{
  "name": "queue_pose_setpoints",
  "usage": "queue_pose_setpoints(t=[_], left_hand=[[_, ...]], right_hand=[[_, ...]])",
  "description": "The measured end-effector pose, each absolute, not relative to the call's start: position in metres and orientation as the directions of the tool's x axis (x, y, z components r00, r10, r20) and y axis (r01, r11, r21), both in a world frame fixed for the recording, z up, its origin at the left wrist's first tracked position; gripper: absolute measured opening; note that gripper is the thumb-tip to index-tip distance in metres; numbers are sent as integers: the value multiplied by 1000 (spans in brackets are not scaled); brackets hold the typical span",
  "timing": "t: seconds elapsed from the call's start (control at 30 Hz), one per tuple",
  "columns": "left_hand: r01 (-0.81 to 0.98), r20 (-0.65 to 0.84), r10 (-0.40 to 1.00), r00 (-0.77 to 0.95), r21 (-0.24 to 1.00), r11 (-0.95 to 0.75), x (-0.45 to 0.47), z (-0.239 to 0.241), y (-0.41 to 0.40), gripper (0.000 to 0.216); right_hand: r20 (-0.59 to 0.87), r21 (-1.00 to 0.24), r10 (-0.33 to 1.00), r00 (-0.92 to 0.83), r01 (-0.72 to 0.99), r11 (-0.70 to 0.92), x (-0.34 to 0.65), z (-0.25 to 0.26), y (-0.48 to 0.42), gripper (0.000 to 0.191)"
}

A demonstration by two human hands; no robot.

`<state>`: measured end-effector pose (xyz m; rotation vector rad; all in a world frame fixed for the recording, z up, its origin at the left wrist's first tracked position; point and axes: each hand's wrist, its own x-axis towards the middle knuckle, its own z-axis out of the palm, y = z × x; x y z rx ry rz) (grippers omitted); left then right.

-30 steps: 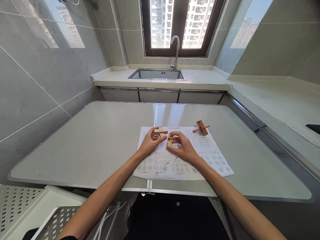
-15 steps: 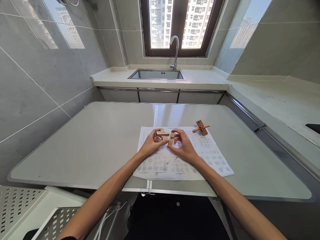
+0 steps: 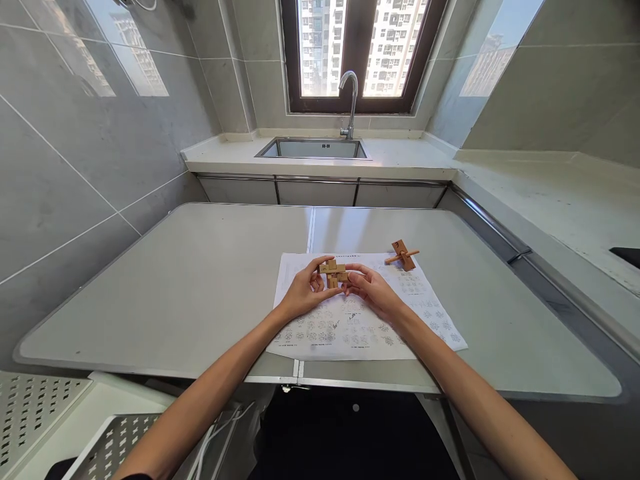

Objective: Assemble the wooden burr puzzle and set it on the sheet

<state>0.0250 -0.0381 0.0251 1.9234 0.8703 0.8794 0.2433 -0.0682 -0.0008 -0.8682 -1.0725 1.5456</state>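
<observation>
The small pale wooden interlocking puzzle cluster [image 3: 333, 273] is pinched over the printed white paper sheet [image 3: 400, 320], the left hand [image 3: 303, 293] closed on it from 8 o'clock, the right hand [image 3: 373, 292] from 4 o'clock, its long bar lying 9-to-3.

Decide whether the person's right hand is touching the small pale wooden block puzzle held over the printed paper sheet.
Touching. The head view shows the right hand with fingertips pressed against the pale wooden block puzzle, no gap; the left hand grips its other side.

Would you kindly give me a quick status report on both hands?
Left hand and right hand both grip small interlocked wooden puzzle cross above printed paper sheet. Nothing obstructing.
</observation>
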Motion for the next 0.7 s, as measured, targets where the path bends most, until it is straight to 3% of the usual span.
queue_pose_setpoints(t=[0.7], left_hand=[[263,250,789,561,850,-456,22,22,-34,73]], right_hand=[[-75,-961,984,-161,-254,-115,241,-4,-68,53]])
